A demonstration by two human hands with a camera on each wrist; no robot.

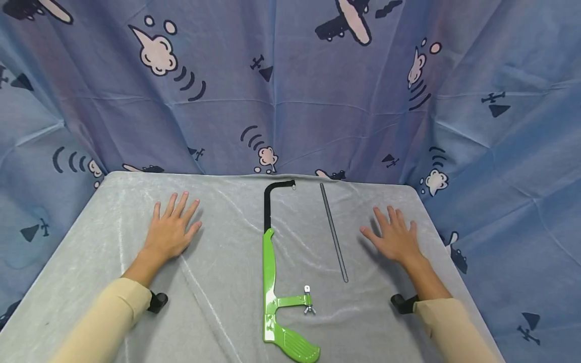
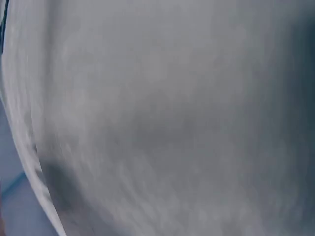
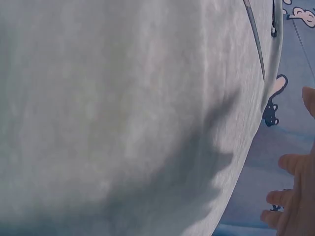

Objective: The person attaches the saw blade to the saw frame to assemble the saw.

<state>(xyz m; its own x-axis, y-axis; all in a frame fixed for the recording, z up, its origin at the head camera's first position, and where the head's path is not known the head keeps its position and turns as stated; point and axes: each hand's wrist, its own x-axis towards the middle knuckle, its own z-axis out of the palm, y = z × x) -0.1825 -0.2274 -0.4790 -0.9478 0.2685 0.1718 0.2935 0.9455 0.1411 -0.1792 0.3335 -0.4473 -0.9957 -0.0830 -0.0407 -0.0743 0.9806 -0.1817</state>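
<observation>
A hacksaw frame (image 1: 270, 267) with a green handle and a black bent front bar lies on the grey cloth, its grip toward me. No blade spans it; a wing nut (image 1: 309, 309) hangs at its rear post. To its right lies a thin dark hacksaw blade (image 1: 333, 232), slightly slanted, also glimpsed in the right wrist view. My left hand (image 1: 171, 229), fingers spread, is left of the frame and holds nothing. My right hand (image 1: 397, 234), likewise spread and holding nothing, is right of the blade, its shadow falling on the cloth.
The grey cloth (image 1: 218, 262) covers the table, with soft creases. Behind it and on both sides hangs a blue curtain (image 1: 299, 126) printed with planes and clouds. Each wrist wears a black camera mount, such as the left one (image 1: 158, 302).
</observation>
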